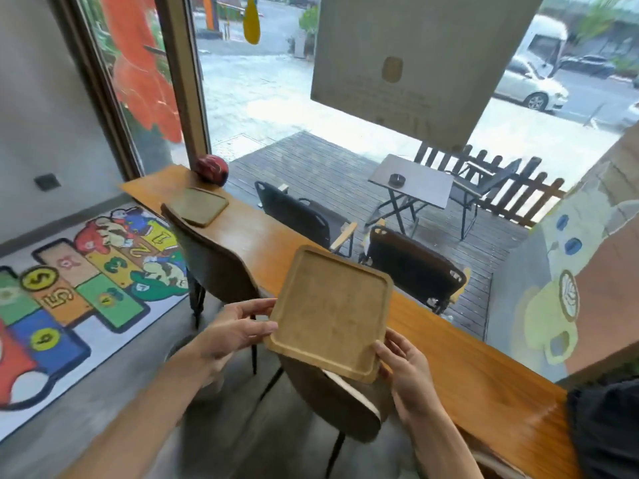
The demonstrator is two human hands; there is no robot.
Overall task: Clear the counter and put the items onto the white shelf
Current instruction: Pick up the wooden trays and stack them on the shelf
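- Both forearms reach in from the bottom edge. Left hand (238, 328) pinches the near-left edge of a square light-wood serving tray with rounded corners and a raised rim (330, 311), thumb over the rim, fingers under; right hand (403, 366) grips the tray's near-right corner the same way.
- Tray is lifted clear of the long orange-brown wooden counter (460, 368) and held tilted over the gap between counter and the brown moulded chair (332, 409) below it.
- Progress, as I judge it — early to middle. One tray is in hand but not yet shelved; the white shelf is not in view.
- Left on the counter: a second, darker rounded-square wooden tray (198, 205) toward the far end, and just beyond it a dark red rounded object (212, 169) by the window frame — too blurred to identify.
- A black fabric mass (608, 426) sits at the counter's near-right end; whether it counts as an item I cannot tell.
- Materials: held tray is matte, pale, faintly mottled, shallow recess inside the rim. Counter is glossy, grained, warm-toned. Chair shells are smooth and curved on thin black metal legs.
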